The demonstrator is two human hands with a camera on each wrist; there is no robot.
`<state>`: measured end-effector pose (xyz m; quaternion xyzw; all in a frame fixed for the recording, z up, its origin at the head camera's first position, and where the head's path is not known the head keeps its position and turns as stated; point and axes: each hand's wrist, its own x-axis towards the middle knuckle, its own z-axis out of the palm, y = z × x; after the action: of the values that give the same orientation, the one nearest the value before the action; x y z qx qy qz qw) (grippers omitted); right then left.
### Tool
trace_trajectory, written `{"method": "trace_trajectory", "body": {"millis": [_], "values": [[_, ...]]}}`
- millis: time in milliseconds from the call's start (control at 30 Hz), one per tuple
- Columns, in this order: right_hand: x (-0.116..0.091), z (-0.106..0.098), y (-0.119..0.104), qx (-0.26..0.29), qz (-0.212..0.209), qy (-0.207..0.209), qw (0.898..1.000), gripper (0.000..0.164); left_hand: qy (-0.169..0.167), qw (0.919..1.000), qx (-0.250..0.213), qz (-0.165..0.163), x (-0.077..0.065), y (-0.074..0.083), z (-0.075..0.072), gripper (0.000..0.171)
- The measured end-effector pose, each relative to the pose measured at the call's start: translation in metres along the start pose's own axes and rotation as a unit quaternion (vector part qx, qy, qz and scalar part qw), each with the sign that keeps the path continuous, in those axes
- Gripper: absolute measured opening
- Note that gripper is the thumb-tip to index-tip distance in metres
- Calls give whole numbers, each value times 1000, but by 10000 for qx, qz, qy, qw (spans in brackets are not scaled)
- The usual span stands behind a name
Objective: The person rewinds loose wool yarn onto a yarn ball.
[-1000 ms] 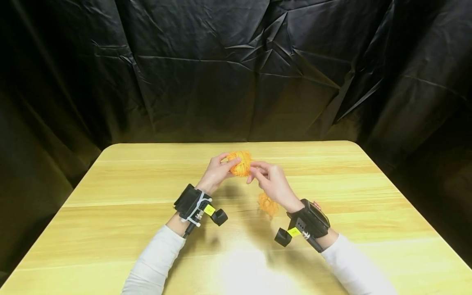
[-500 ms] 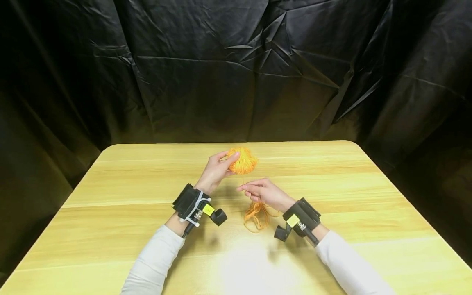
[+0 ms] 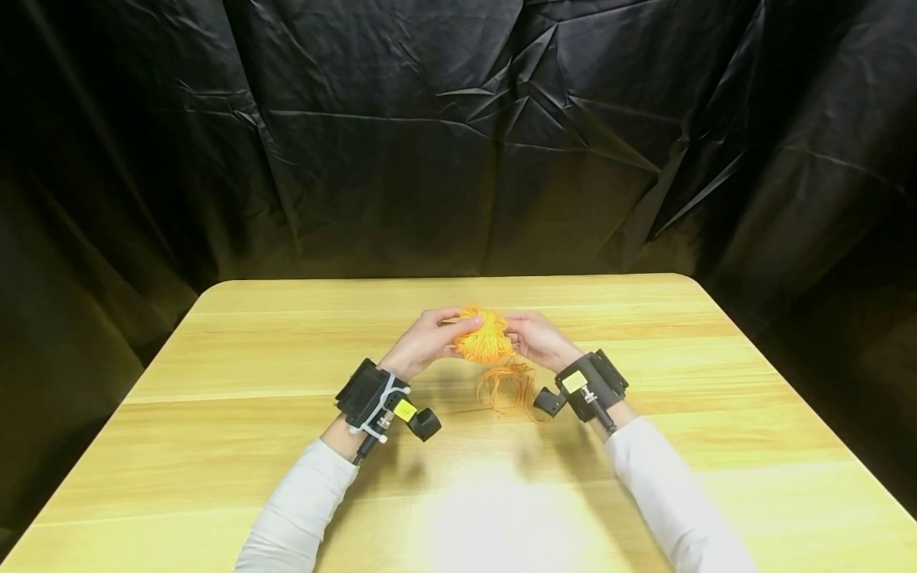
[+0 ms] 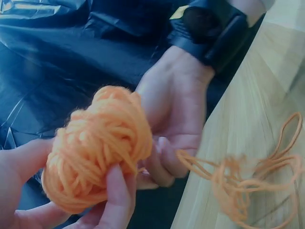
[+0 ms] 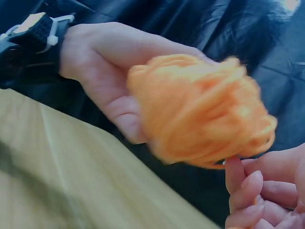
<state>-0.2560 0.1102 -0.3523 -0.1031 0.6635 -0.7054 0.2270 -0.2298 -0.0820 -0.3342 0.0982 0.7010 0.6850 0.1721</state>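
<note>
My left hand [image 3: 421, 344] grips an orange ball of yarn [image 3: 483, 339] above the table, thumb on its near side. Close against the ball's right side is my right hand [image 3: 542, 339], its fingers curled. In the right wrist view, the right hand [image 5: 267, 191] pinches a yarn strand that comes off the ball's underside; the ball there is blurred. A loose tangle of orange yarn [image 3: 510, 383] lies below and in front of the right hand. The left wrist view shows the wound ball [image 4: 97, 150] between the left fingers and the loose loops [image 4: 238, 186] beyond the right hand.
The wooden table [image 3: 251, 477] has rounded far corners and a bright glare patch near its front. A black curtain [image 3: 387, 175] hangs behind it. Both wrists wear black camera mounts, the left one [image 3: 372, 398] and the right one [image 3: 591, 388].
My right hand has gone from the ball's right side down in front, drawing a strand, and back up beside the ball. The ball has turned and dropped slightly; the loose yarn has shifted.
</note>
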Motion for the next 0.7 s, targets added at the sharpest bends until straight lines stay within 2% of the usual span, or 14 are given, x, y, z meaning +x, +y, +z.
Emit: {"method": "trace_trajectory", "body": {"millis": [133,233,333,433,533,600,700], "values": [[1,0,-12,-676,-204,468,9964,34,-252,9995,146,-74,-2,0,0,38],[-2,5,-22,-1448,-510,784,9850,30,-320,9992,186,-164,-2,-1,1,34],[-9,15,-32,-2194,-953,1063,9651,25,-324,9988,308,-207,0,-4,3,32],[-17,27,-41,-2898,-1584,1208,9361,21,-184,9986,415,-261,2,-5,4,31],[-25,36,-43,-3316,-2168,1270,9094,18,103,9980,514,-348,4,-6,4,34],[-30,41,-41,-3383,-2449,1323,8989,17,269,9975,538,-381,5,-5,4,40],[-37,46,-35,-3372,-2673,1428,8913,17,561,9960,561,-405,6,-3,4,50]]}}
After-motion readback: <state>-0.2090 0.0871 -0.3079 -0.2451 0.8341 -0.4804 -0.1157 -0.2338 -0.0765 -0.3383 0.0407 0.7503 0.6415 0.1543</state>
